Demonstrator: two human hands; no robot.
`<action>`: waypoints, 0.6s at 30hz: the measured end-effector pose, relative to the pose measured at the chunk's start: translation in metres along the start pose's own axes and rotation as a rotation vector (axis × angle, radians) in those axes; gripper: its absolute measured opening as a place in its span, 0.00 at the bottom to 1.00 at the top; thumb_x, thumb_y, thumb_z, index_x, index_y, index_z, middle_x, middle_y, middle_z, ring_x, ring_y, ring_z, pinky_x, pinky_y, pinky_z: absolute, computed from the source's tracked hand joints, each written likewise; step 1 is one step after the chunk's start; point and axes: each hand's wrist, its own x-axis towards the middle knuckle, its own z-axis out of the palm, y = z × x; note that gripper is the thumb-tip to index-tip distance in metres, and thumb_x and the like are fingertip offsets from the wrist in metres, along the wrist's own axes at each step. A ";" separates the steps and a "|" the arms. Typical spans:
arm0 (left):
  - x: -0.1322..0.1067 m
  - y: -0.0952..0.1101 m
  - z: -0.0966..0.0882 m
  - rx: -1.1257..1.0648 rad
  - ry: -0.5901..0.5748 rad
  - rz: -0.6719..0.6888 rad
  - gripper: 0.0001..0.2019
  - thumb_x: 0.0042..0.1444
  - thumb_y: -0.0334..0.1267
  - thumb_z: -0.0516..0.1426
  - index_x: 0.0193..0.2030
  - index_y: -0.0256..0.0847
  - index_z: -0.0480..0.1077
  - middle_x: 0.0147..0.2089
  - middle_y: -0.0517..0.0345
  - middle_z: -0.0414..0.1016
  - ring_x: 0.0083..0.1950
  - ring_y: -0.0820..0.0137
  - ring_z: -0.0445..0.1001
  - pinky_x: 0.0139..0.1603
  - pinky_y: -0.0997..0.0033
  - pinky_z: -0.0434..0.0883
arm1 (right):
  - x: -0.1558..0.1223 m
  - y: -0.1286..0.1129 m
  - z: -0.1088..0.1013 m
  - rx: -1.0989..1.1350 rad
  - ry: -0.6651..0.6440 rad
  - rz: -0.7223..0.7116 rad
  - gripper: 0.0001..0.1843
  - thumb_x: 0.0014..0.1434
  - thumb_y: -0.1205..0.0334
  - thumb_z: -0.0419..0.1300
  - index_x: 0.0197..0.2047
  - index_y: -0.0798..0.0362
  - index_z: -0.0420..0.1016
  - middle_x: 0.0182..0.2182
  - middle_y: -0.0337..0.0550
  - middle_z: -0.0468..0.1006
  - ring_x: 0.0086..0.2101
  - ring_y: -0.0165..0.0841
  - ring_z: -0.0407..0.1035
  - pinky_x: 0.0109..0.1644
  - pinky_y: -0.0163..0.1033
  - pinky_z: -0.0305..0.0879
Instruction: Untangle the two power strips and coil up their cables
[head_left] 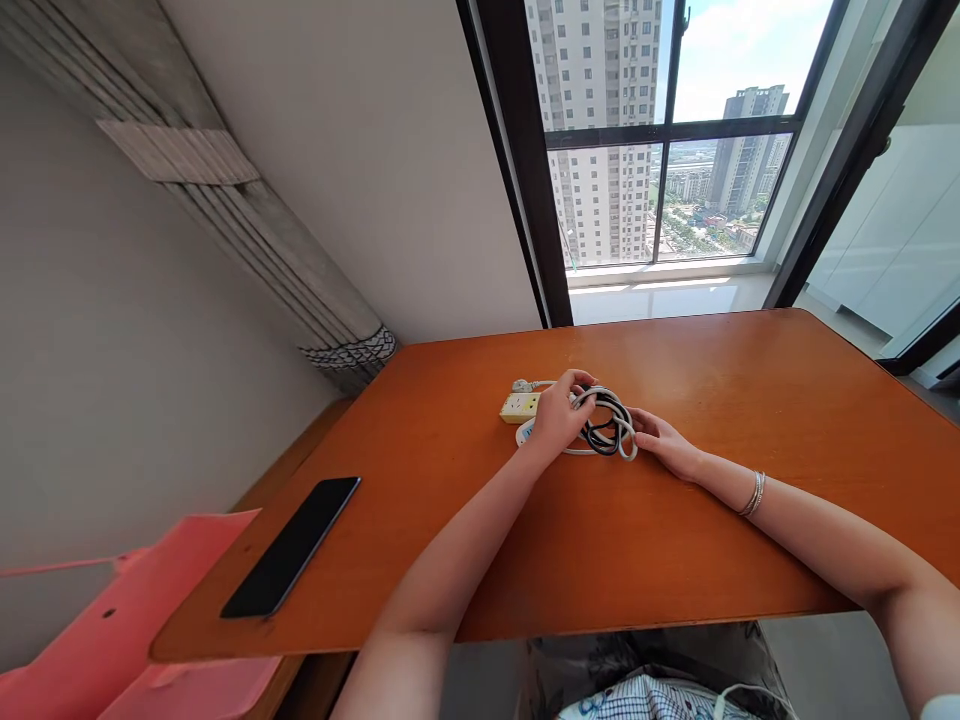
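Observation:
A coil of grey, white and black cable [609,428] lies near the middle of the orange wooden table [675,540], joined to a pale yellow power strip [519,405]. My left hand [561,412] is closed around the left side of the coil, fingers curled over the loops. My right hand [664,441] rests on the table against the coil's right edge, its fingertips touching the cable; a silver bracelet sits on that wrist. A white plug [523,385] lies just behind the strip.
A black phone [292,545] lies face up near the table's left edge. A pink plastic chair [127,620] stands at the lower left. Behind the table are a grey wall, a tied curtain and a large window.

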 end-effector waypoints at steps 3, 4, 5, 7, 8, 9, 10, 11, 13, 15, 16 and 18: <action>-0.001 0.003 -0.004 0.091 -0.080 0.036 0.07 0.58 0.38 0.57 0.42 0.42 0.71 0.44 0.55 0.81 0.42 0.65 0.76 0.50 0.62 0.71 | 0.002 0.002 0.000 0.016 0.064 0.005 0.44 0.41 0.39 0.75 0.58 0.50 0.72 0.57 0.50 0.76 0.55 0.43 0.70 0.62 0.49 0.65; -0.001 0.005 -0.007 0.110 -0.106 0.061 0.08 0.59 0.40 0.57 0.42 0.42 0.72 0.45 0.53 0.81 0.44 0.64 0.76 0.52 0.59 0.71 | 0.003 0.003 -0.001 0.021 0.080 0.008 0.44 0.40 0.40 0.76 0.57 0.50 0.72 0.56 0.50 0.76 0.54 0.42 0.71 0.61 0.49 0.66; -0.001 0.006 -0.010 0.126 -0.131 0.091 0.09 0.60 0.42 0.57 0.43 0.42 0.72 0.47 0.52 0.81 0.47 0.62 0.76 0.56 0.57 0.70 | 0.003 0.004 -0.001 0.023 0.095 0.013 0.44 0.39 0.41 0.77 0.56 0.51 0.72 0.54 0.50 0.77 0.53 0.42 0.71 0.60 0.49 0.66; -0.002 0.010 -0.016 0.147 -0.174 0.164 0.12 0.59 0.46 0.59 0.44 0.42 0.73 0.54 0.50 0.79 0.57 0.58 0.73 0.62 0.53 0.66 | 0.003 0.006 -0.001 0.020 0.126 0.018 0.44 0.39 0.42 0.77 0.55 0.51 0.72 0.53 0.49 0.77 0.52 0.42 0.72 0.60 0.50 0.67; -0.003 0.012 -0.018 0.152 -0.203 0.204 0.14 0.58 0.48 0.60 0.45 0.43 0.74 0.57 0.49 0.76 0.61 0.57 0.71 0.64 0.52 0.65 | 0.003 0.007 0.000 0.011 0.145 0.015 0.43 0.39 0.42 0.77 0.55 0.50 0.72 0.53 0.49 0.77 0.52 0.42 0.72 0.60 0.50 0.67; -0.004 0.014 -0.021 0.154 -0.244 0.243 0.16 0.57 0.50 0.62 0.46 0.43 0.74 0.60 0.48 0.74 0.64 0.55 0.69 0.66 0.51 0.64 | 0.003 0.007 0.000 -0.002 0.165 0.009 0.42 0.39 0.42 0.77 0.55 0.50 0.72 0.53 0.49 0.77 0.52 0.42 0.72 0.61 0.50 0.67; -0.005 0.016 -0.023 0.154 -0.300 0.281 0.18 0.55 0.52 0.63 0.47 0.44 0.75 0.62 0.48 0.72 0.65 0.55 0.67 0.66 0.51 0.64 | 0.003 0.007 0.001 -0.016 0.184 0.002 0.42 0.40 0.42 0.77 0.55 0.50 0.72 0.53 0.48 0.77 0.52 0.42 0.71 0.61 0.51 0.66; -0.007 0.018 -0.025 0.159 -0.360 0.318 0.20 0.52 0.53 0.65 0.48 0.45 0.74 0.63 0.48 0.70 0.66 0.54 0.66 0.66 0.52 0.64 | 0.002 0.007 0.001 -0.030 0.200 -0.004 0.42 0.40 0.43 0.77 0.55 0.50 0.71 0.53 0.48 0.77 0.53 0.42 0.71 0.62 0.51 0.66; -0.011 0.023 -0.025 0.195 -0.456 0.379 0.28 0.46 0.54 0.69 0.52 0.47 0.73 0.64 0.47 0.68 0.66 0.52 0.65 0.67 0.50 0.63 | 0.002 0.008 0.002 -0.051 0.220 -0.014 0.41 0.41 0.43 0.76 0.56 0.49 0.71 0.52 0.47 0.78 0.53 0.41 0.71 0.62 0.51 0.66; -0.016 0.027 -0.023 0.253 -0.504 0.429 0.37 0.39 0.55 0.71 0.56 0.47 0.71 0.64 0.47 0.67 0.67 0.50 0.63 0.69 0.46 0.60 | 0.002 0.009 0.003 -0.058 0.229 -0.022 0.40 0.42 0.43 0.76 0.56 0.49 0.70 0.52 0.46 0.78 0.53 0.42 0.71 0.62 0.51 0.66; -0.018 0.028 -0.021 0.283 -0.515 0.452 0.40 0.36 0.55 0.72 0.58 0.47 0.70 0.65 0.46 0.65 0.67 0.48 0.62 0.70 0.44 0.59 | 0.003 0.009 0.004 -0.061 0.231 -0.025 0.40 0.43 0.44 0.75 0.55 0.48 0.70 0.52 0.46 0.78 0.54 0.42 0.71 0.62 0.51 0.66; -0.021 0.030 -0.016 0.337 -0.523 0.490 0.40 0.36 0.52 0.73 0.58 0.46 0.69 0.67 0.45 0.64 0.69 0.47 0.60 0.70 0.43 0.57 | 0.004 0.010 0.005 -0.065 0.237 -0.031 0.38 0.44 0.45 0.75 0.55 0.48 0.70 0.53 0.46 0.77 0.55 0.42 0.71 0.63 0.51 0.66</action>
